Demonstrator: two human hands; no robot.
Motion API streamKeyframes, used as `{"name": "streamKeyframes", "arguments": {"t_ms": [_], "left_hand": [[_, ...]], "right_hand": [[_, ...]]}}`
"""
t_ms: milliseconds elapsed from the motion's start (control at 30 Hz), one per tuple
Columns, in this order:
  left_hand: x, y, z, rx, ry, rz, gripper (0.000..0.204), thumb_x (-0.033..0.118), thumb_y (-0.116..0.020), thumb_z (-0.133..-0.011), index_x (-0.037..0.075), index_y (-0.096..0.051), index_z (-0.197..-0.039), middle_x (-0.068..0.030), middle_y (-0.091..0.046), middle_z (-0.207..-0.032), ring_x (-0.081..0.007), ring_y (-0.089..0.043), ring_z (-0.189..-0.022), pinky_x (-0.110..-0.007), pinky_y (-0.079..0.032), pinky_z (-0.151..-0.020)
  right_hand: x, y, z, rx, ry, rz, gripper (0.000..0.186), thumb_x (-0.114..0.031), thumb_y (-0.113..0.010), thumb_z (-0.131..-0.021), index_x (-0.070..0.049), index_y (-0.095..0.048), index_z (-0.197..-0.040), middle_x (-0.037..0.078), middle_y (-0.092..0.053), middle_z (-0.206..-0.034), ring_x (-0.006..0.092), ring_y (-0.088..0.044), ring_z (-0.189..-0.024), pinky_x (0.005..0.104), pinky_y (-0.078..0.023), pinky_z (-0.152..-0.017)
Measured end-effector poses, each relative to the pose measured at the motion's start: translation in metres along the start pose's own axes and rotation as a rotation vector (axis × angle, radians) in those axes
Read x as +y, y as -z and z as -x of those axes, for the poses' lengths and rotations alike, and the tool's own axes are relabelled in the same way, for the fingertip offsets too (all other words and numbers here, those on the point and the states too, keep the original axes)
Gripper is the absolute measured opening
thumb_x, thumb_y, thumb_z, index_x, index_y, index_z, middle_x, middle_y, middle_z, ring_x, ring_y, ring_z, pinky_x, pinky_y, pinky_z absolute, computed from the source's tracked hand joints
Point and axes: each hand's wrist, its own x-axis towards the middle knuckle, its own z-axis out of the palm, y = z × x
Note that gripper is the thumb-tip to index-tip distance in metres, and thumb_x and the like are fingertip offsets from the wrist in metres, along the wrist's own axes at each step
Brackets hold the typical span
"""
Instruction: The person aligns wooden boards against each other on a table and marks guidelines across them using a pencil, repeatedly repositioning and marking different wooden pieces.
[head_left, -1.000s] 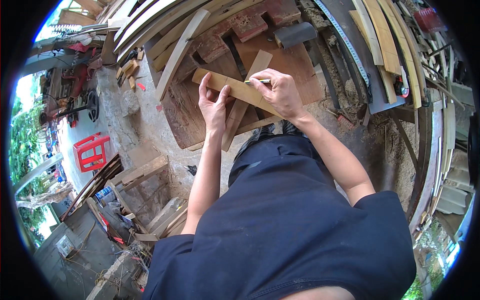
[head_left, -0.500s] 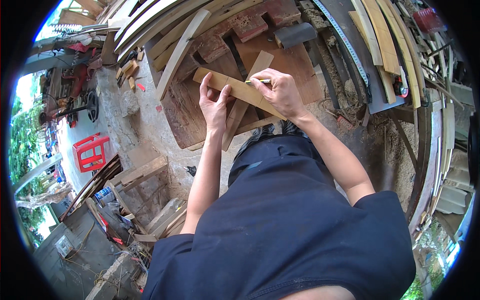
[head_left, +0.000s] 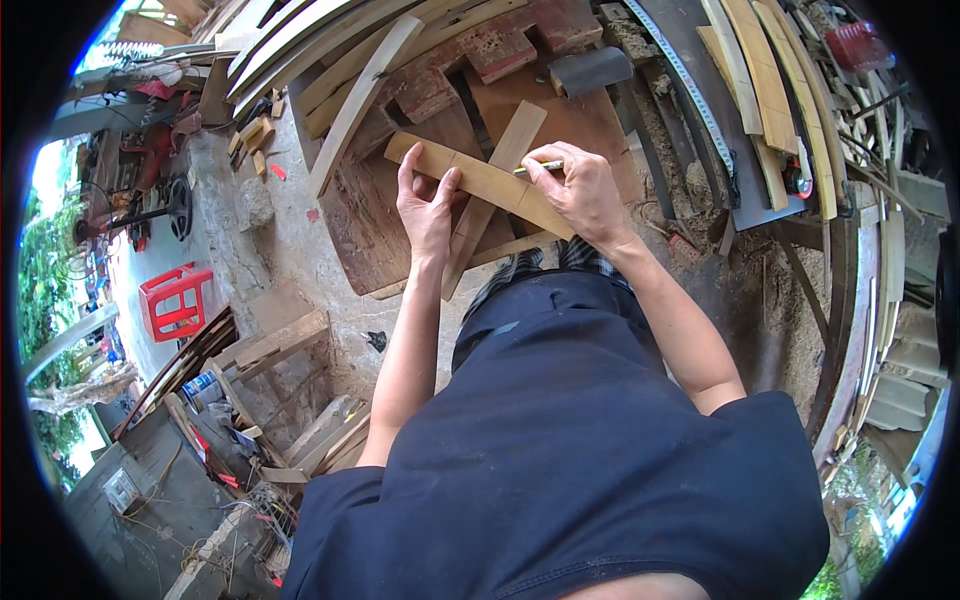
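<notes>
A flat light-brown board with faint pencil lines slants across a second, paler strip lying on a worn wooden work surface. My left hand grips the upper board near its left end, thumb and fingers at its edges. My right hand is closed on a short striped pencil, held over the board's right half, with the knuckles by its edge. Whether the pencil tip touches the wood, I cannot tell.
Stacked wood strips and a measuring tape lie at the right. A dark cylinder sits behind the boards, a loose pale strip at back left. A red plastic stool and offcuts are at the left.
My right hand and the pencil have shifted slightly to the right along the board. My left hand holds the same end, nearly in place.
</notes>
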Motion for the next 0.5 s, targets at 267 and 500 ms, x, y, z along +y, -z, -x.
{"name": "streamKeyframes", "arguments": {"t_ms": [267, 500], "left_hand": [[0.0, -0.004, 0.0, -0.022, -0.004, 0.049, 0.064, 0.002, -0.075, -0.095, 0.013, -0.045, -0.151, -0.0087, -0.071, -0.113, -0.0136, -0.069, -0.098, -0.025, -0.06, -0.075], [-0.002, -0.001, 0.001, 0.001, 0.013, 0.044, 0.064, 0.002, -0.075, -0.095, 0.013, -0.045, -0.15, -0.0087, -0.071, -0.114, -0.0135, -0.069, -0.098, -0.025, -0.06, -0.075]], "right_hand": [[0.003, -0.022, -0.015, -0.003, 0.072, -0.02, 0.014, -0.013, -0.071, -0.095, -0.001, -0.076, -0.1, 0.015, -0.074, -0.096, 0.0276, -0.074, -0.081, 0.0358, -0.058, -0.072], [0.003, -0.004, 0.003, 0.003, 0.055, -0.045, 0.013, -0.013, -0.07, -0.095, -0.002, -0.075, -0.099, 0.015, -0.074, -0.094, 0.0304, -0.072, -0.075, 0.0365, -0.057, -0.068]]}}
